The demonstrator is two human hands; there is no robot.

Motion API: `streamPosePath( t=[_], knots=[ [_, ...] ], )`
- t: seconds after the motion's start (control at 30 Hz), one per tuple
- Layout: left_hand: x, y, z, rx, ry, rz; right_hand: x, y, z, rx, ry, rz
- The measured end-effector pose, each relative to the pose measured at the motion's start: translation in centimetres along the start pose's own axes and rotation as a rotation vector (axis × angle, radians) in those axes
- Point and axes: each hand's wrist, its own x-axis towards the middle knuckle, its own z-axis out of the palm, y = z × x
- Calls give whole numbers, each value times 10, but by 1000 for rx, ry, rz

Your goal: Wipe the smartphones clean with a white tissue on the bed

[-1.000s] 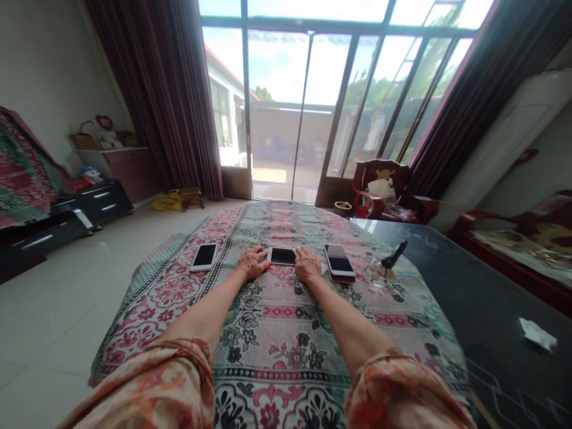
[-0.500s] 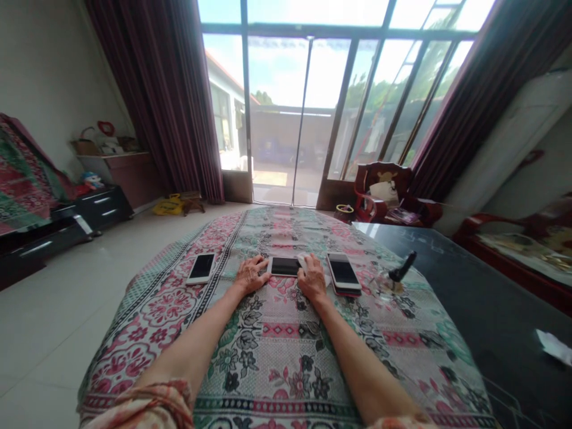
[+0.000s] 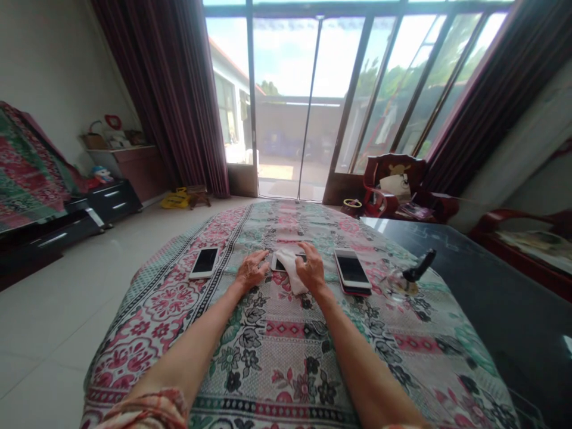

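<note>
A smartphone with a white frame lies sideways on the patterned tablecloth between my hands. My left hand rests at its left end, thumb apart from the fingers, which reach the phone's edge or stop just short of it. Over the dark screen my right hand grips a white wipe, either tissue or thin cloth. It covers the phone's middle and hangs past the near edge onto the tablecloth. The phone's right end shows only partly behind my right fingers.
Another white phone lies to the left. Right of my hands, a white phone rests on a red-edged item. Farther right stands a clear bottle with a black top. A dark table adjoins the tablecloth on the right.
My right hand has drawn the wipe leftward and spread it across the phone's screen. My left hand stays by the left end. The camera view has shifted slightly.
</note>
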Motion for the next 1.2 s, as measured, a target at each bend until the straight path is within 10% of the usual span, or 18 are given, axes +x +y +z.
streamPosePath(
  t=[0.23,0.43,0.77,1.2],
  knots=[
    [-1,37,2,-5,315,-96,-13,44,-6,50,-21,97],
    [9,88,29,62,79,5,-8,55,0,173,12,113],
    [23,51,8,62,-103,66,-12,54,-4,-39,-164,11],
    [27,73,35,168,-45,91,-10,66,-15,7,-262,3]
  ],
)
